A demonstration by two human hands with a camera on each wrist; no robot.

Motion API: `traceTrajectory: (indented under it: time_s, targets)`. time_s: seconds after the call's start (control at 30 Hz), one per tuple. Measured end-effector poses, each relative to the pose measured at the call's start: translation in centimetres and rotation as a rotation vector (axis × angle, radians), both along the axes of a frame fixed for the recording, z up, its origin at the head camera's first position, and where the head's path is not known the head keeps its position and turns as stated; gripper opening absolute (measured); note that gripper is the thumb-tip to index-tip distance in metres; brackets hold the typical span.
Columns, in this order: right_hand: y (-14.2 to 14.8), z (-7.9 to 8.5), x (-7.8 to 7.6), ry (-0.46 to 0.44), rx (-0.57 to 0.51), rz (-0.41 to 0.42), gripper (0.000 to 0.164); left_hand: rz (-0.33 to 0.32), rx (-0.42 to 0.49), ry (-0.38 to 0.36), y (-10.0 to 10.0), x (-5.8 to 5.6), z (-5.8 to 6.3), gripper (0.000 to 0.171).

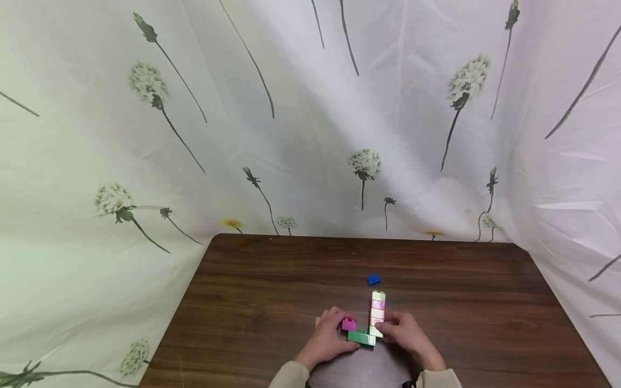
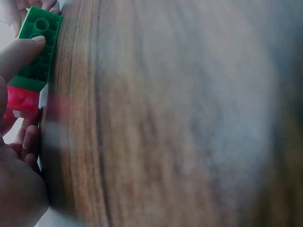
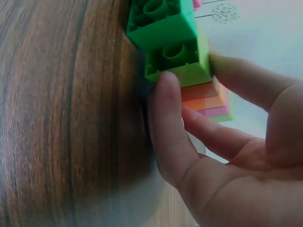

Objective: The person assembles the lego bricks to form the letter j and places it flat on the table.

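Observation:
My left hand (image 1: 326, 339) holds a long green toy brick (image 1: 361, 338), its thumb pressing the hollow underside of the green brick (image 2: 40, 64) in the left wrist view. A pink brick (image 1: 349, 324) sits against the green one, by the left fingers. From the other end of the green brick runs a column of several joined bricks (image 1: 377, 304). My right hand (image 1: 407, 333) pinches its near end, a lime brick (image 3: 187, 75), between thumb and fingers. Beyond it the right wrist view shows an orange brick (image 3: 203, 100), partly behind the fingers.
A loose blue brick (image 1: 373, 279) lies on the dark wooden table (image 1: 271, 285), just beyond the column's far end. A white cloth (image 1: 310, 161) printed with dandelions hangs behind the table and along its sides.

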State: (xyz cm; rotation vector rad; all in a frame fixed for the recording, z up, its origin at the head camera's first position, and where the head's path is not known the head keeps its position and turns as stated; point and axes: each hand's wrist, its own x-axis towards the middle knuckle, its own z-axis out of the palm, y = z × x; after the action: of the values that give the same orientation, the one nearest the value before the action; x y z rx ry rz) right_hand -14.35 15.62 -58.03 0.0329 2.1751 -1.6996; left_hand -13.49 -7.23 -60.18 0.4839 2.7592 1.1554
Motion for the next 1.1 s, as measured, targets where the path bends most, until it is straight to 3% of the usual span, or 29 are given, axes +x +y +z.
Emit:
traceTrajectory:
  time_s: [0.27,0.47,1.1]
  targets:
    - [-0.27,0.44,-0.04,-0.065,0.038,-0.02,0.042,0.019,-0.01,-0.086,0.37,-0.14,0.38,0.045]
    - [-0.22,0.44,-0.14,-0.056,0.037,-0.015,0.052,0.026,-0.027,-0.083,0.49,-0.22,0.65,0.045]
    - [-0.08,0.16,-0.08,-0.065,0.053,-0.006,0.05,0.037,-0.03,-0.08,0.61,-0.18,0.31,0.045]
